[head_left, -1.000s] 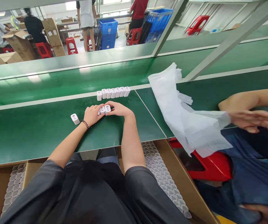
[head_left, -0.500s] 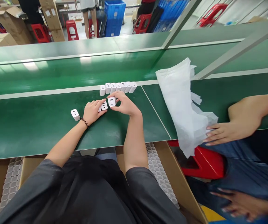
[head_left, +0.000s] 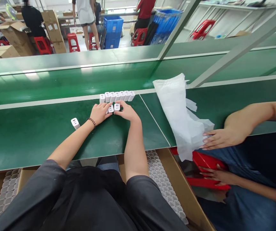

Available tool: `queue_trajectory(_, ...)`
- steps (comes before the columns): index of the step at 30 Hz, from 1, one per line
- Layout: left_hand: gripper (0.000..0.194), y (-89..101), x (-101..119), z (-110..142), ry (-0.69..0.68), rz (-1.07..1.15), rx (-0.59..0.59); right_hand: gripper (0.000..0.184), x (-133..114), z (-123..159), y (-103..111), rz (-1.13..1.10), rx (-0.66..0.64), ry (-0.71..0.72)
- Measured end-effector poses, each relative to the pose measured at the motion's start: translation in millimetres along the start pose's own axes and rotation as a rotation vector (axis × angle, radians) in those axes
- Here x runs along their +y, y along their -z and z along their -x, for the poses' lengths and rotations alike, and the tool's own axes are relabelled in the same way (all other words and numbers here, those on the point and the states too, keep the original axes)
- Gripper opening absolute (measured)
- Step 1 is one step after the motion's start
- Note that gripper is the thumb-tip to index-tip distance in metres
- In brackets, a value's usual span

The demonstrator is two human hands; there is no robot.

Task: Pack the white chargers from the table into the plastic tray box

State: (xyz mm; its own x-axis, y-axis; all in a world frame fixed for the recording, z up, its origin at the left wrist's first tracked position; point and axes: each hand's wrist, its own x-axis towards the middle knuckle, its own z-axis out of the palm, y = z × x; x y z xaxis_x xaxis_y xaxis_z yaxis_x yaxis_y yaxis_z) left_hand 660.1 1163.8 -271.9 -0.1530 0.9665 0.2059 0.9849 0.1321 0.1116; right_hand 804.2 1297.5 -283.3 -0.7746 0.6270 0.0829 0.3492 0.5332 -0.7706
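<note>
My right hand (head_left: pixel 128 112) pinches a white charger plug (head_left: pixel 117 107) between thumb and fingers, its port face turned up. Close beside it, my left hand (head_left: pixel 99 113) is closed around another white charger (head_left: pixel 110 109); a bit of a further white one shows under its fingers. Behind both hands a row of several white chargers (head_left: pixel 117 96) stands along the pale strip of the green bench. A single charger (head_left: pixel 75 123) stands apart, left of my left forearm, which covers its lower part.
A white sheet bag (head_left: pixel 173 112) lies at the right, with a co-worker's hand (head_left: pixel 224 138) on its lower end. Boxes of clear-looking trays (head_left: pixel 162 176) flank my lap. A grey metal post (head_left: pixel 178 30) rises beyond the bench. Red stools (head_left: pixel 73 42) and blue crates (head_left: pixel 113 32) stand farther back.
My two hands have come closer together, and the right one's charger now sits nearer the left one's. The co-worker's lower hand has moved onto the red stool. The camera view has tilted up slightly.
</note>
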Motion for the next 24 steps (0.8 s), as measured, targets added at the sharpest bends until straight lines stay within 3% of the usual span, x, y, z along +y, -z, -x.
queue_trajectory(4,0.053,-9.2,8.9,-34.0,0.024,-0.012,-0.007,0.053,12.8,-6.9,-3.9,-0.013,0.112,-0.077)
queue_trajectory(8,0.055,-17.7,12.6,-54.2,0.016,-0.016,0.011,0.061,24.6,-19.8,-10.3,-0.029,0.22,-0.029)
queue_trajectory(12,0.061,-15.3,16.9,-55.0,0.001,-0.013,0.141,0.066,24.3,-30.6,-8.2,0.026,0.364,-0.006)
queue_trajectory(15,0.065,-4.2,27.0,-41.4,-0.065,0.029,0.237,0.063,15.1,-16.4,1.3,0.073,0.509,0.101)
queue_trajectory(18,0.06,9.5,38.9,-12.6,-0.248,0.104,0.186,0.063,6.2,39.8,-6.4,0.043,0.577,0.177)
queue_trajectory(21,0.054,12.6,49.9,24.6,-0.413,0.184,0.061,0.052,18.0,137.3,-43.5,0.034,0.695,-0.05)
queue_trajectory(24,0.061,-0.5,62.9,51.2,-0.522,0.224,-0.1,0.04,65.6,247.7,-84.4,0.052,0.663,-0.303)
